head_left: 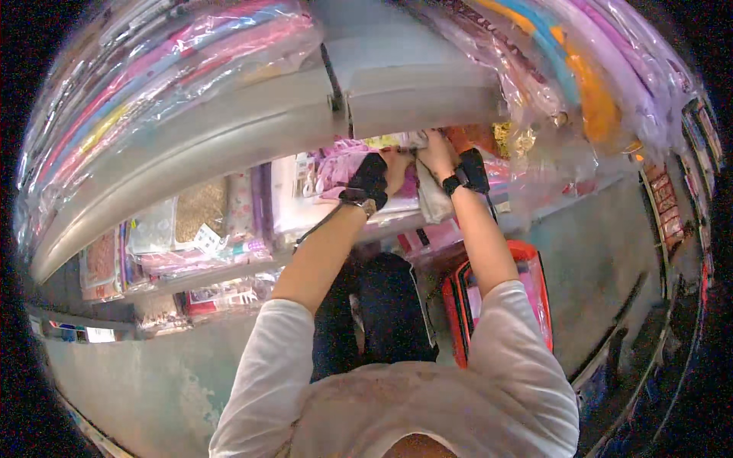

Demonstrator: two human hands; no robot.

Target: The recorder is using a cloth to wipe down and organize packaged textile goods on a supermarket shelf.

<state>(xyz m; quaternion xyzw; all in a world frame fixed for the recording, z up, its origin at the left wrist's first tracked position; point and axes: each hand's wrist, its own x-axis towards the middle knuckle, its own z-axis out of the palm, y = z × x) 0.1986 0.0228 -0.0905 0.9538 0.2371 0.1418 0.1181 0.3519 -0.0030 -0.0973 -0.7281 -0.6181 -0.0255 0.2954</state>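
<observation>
Both of my hands reach under the lip of a grey metal shelf (424,106), onto the goods on the level below. My left hand (396,170), with a dark strap and a watch at the wrist, is over pink-purple fabric (335,163) and white packages (284,194). Close beside it, my right hand (436,156) is at the top of a folded grey-beige cloth (434,197). A yellowish patterned package (386,140) lies by the fingertips of both hands. The fingers are partly hidden and blurred, so their grip is unclear.
Plastic-wrapped textiles (172,86) fill the upper shelf at left; more wrapped goods (578,74) overhang at right. A red-rimmed basket (458,309) stands on the floor by my right leg. Packages (200,212) line the lower shelf at left.
</observation>
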